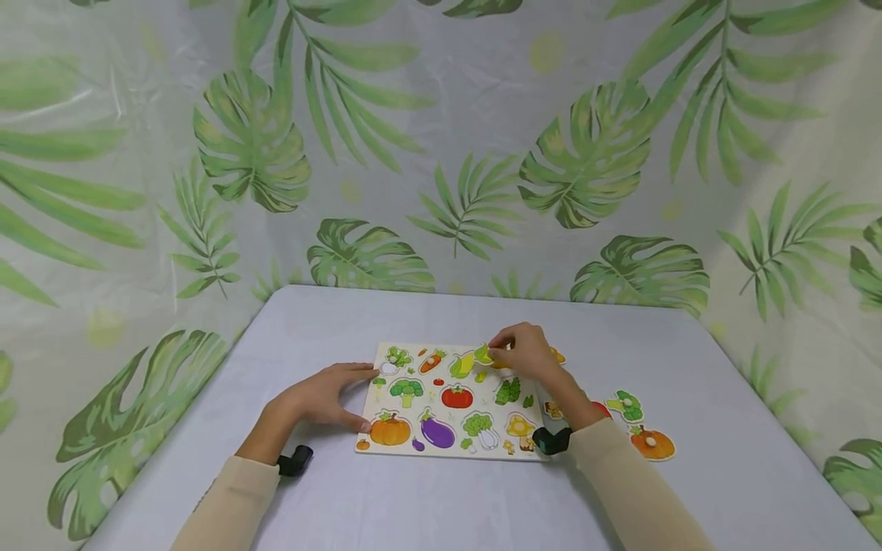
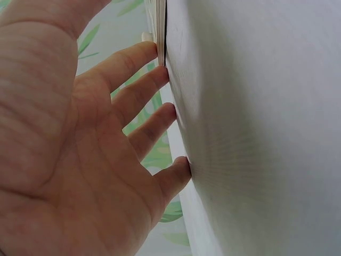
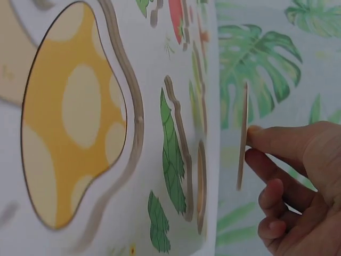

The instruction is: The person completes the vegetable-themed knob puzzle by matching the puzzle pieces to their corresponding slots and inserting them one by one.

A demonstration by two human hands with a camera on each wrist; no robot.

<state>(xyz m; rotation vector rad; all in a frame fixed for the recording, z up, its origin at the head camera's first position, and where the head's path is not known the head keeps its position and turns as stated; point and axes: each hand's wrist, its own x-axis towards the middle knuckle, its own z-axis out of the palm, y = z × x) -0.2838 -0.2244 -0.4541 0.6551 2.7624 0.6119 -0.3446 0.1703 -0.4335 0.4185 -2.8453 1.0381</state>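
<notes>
A flat vegetable puzzle board [image 1: 423, 380] lies on the table, with pictures such as a pumpkin, an eggplant and a tomato. My left hand [image 1: 324, 394] is at its left edge, fingers spread, thumb by the lower left pumpkin. In the left wrist view, fingertips [image 2: 152, 50] touch the board's side and others rest on the table. Above the board's far right part, my right hand [image 1: 525, 350] pinches a thin yellow-green puzzle piece [image 1: 483, 354] beside the corn picture. The right wrist view shows that piece [image 3: 243, 144] edge-on, apart from the board, between thumb and finger.
Loose pieces lie right of the board: a pumpkin piece [image 1: 653, 444], a broccoli piece [image 1: 627, 406], and a red piece [image 1: 602, 409] partly behind the right forearm. An orange piece [image 1: 559, 356] shows behind the right hand. A leaf-printed curtain [image 1: 468, 153] stands behind the white table [image 1: 413, 505].
</notes>
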